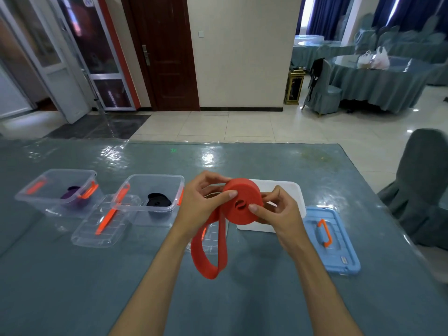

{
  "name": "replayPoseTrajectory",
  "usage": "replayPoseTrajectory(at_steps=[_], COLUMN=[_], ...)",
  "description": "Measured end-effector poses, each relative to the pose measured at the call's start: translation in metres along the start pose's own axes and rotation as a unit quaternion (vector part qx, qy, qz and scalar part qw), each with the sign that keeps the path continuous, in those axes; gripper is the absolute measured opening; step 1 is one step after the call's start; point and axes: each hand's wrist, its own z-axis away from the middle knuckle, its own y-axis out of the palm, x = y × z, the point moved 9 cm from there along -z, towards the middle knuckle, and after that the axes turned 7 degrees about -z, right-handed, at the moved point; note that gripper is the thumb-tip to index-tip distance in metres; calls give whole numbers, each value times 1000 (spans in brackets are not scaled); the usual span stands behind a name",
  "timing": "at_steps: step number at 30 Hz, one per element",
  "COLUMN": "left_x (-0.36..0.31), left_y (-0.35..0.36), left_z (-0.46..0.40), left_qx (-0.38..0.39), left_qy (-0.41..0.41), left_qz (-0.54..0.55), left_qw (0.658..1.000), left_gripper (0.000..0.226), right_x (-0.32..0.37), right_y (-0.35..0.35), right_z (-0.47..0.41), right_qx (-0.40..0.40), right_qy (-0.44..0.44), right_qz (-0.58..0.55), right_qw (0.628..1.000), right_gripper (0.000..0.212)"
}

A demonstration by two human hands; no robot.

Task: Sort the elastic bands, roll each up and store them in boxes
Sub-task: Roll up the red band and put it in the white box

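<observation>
A red band [242, 202], mostly coiled, is held above the table [72, 275] at centre. The coil is pinched by the left hand [203, 202] from nine o'clock and by the right hand [278, 209] from three o'clock. A loose loop hangs toward six o'clock. Two clear boxes [155, 190] stand at nine o'clock.

Brown door [167, 52], tiled floor [242, 127], blue curtains [322, 15]

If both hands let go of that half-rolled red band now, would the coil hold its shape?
Probably not. The red band looks floppy: its unrolled tail droops in a limp loop. The left hand and right hand both pinch the coil, suggesting it would spring loose. Set on its edge, it might roll.
</observation>
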Motion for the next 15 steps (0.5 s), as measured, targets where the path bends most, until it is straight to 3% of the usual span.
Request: replayPoseTrajectory(at_steps=[4, 7, 10, 15], left_x=[10, 16, 21, 38], left_y=[1, 2, -3, 4], left_z=[11, 14, 14, 24], left_qx=[19, 54, 28, 5], left_qy=[-13, -27, -50, -62], left_qz=[24, 47, 65, 103], left_qw=[999, 997, 996, 993], left_gripper=[35, 37, 34, 29], right_x=[2, -7, -17, -17], right_y=[-2, 2, 6, -3], right_z=[7, 12, 19, 25], right_qx=[-34, -28, -19, -75], right_qy=[-13, -9, 15, 16], right_qz=[-32, -57, -76, -53], right_qw=[999, 998, 997, 996], right_gripper=[53, 45, 45, 48])
